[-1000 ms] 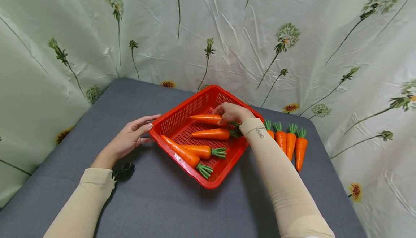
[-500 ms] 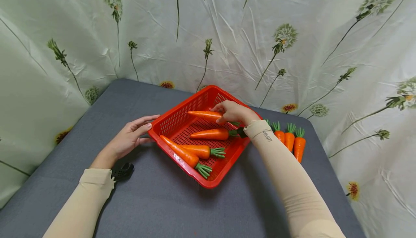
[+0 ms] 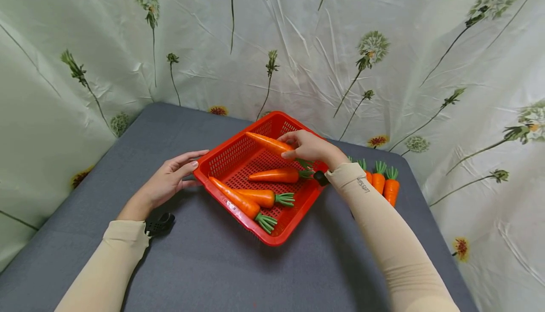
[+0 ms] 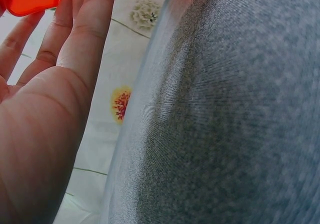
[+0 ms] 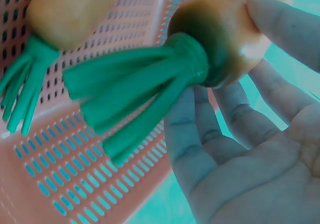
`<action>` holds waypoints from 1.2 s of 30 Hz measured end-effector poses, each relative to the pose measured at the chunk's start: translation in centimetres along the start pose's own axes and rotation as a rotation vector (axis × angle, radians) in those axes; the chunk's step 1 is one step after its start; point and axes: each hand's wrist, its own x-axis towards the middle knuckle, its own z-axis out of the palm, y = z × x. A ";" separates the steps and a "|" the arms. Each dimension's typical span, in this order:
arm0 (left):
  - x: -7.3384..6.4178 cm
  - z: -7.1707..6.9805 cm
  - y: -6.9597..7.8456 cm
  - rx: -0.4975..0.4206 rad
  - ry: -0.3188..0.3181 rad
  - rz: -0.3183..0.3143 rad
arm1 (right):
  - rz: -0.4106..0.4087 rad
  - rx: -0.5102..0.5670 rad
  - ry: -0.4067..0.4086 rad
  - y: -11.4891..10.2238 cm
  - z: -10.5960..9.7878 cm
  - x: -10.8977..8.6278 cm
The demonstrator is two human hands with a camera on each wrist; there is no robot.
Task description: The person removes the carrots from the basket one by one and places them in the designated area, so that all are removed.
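Note:
My right hand (image 3: 312,147) holds a carrot (image 3: 265,141) above the far part of the red plastic basket (image 3: 294,226), thumb on one side and fingers on the other. The carrot's tip points left and up. Its green top (image 5: 145,79) hangs out beside the fingers in the right wrist view. Inside the basket lie three more carrots, one in the middle (image 3: 274,175) and two near the front wall, a short one (image 3: 260,198) and a long one (image 3: 234,194). At the basket's left corner my left hand (image 3: 163,184) touches the rim with nearly straight fingers (image 4: 87,39).
Several carrots (image 3: 391,191) stand in a row on the grey table (image 3: 204,274) right of the basket, partly hidden by my right sleeve (image 3: 383,236). A pale curtain with printed flowers (image 3: 204,32) surrounds the table's back and sides.
The carrot in my right hand has risen off the basket floor, its tip swinging upward. My right forearm has shifted right, covering more of the carrot row. The left hand stays at the basket corner.

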 end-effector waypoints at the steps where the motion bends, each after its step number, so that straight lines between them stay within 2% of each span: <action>1: 0.0 0.0 0.0 0.000 -0.001 0.001 | -0.006 0.026 0.000 0.0 0.0 -0.1; 4: 0.0 0.0 0.0 -0.001 -0.003 0.001 | -0.014 0.072 0.013 -0.1 0.0 -0.5; 10: 0.0 0.0 0.0 -0.007 -0.003 -0.001 | -0.031 0.088 0.077 -0.3 0.1 -1.5; 17: 0.0 0.1 -0.1 -0.020 -0.015 0.006 | -0.046 0.209 0.167 -0.4 0.8 -3.3; 26: -0.2 -0.2 0.0 -0.020 -0.012 0.014 | 0.011 0.318 0.267 -0.2 1.9 -4.9; 36: 0.0 0.0 -0.2 -0.046 -0.024 0.022 | 0.051 0.490 0.313 0.0 1.8 -7.2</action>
